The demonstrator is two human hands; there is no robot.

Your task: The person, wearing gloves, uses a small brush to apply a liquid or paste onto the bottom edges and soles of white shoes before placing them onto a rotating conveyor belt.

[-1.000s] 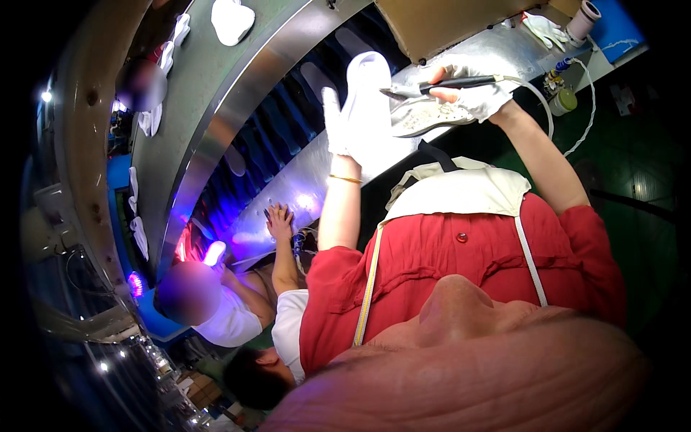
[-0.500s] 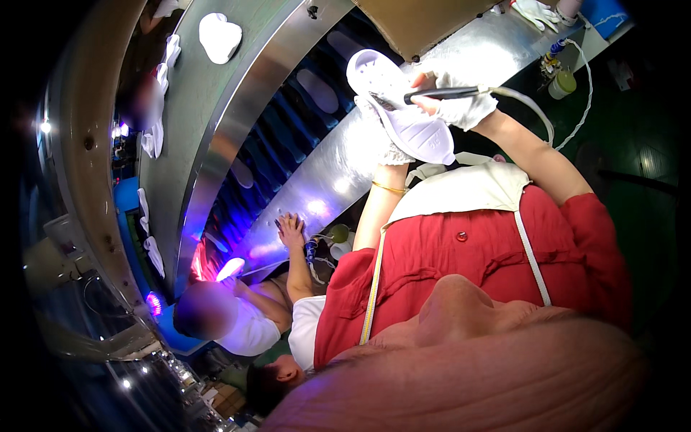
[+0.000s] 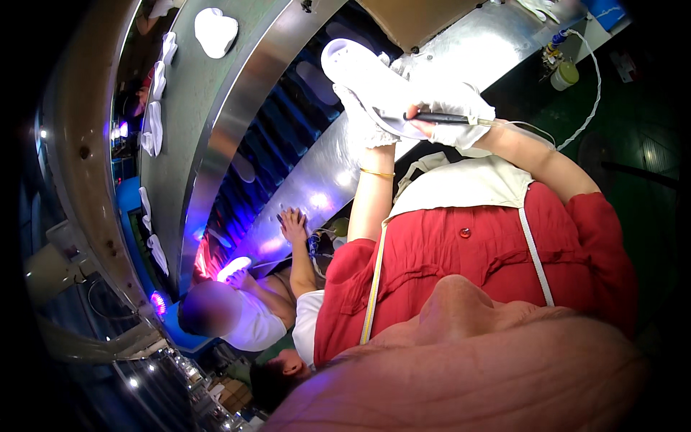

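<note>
A white shoe sole (image 3: 350,63), bright under the light, is held over the metal ledge (image 3: 317,173). My left hand (image 3: 367,129), in a white glove, is wrapped round its underside and near edge. Between the fingers of my right hand (image 3: 461,108), also gloved but with bare fingertips, is a black pen-shaped applicator (image 3: 443,117). A thin clear hose trails from its back end. The applicator's tip is at the sole's right-hand end, near my left hand; whether it touches cannot be made out. That end of the sole is partly covered by my right hand.
A grey-green conveyor (image 3: 227,93) carries a white shoe piece (image 3: 215,33) and curves along the left. Below it, a dark rack (image 3: 288,115) holds several soles. A brown board (image 3: 425,21) stands beyond the ledge. A co-worker (image 3: 252,324) at lower left holds a lit white piece.
Both hands have shifted slightly left with the sole, which has turned so its right-hand end is less exposed. The applicator has moved from the sole's middle to its right-hand end.
</note>
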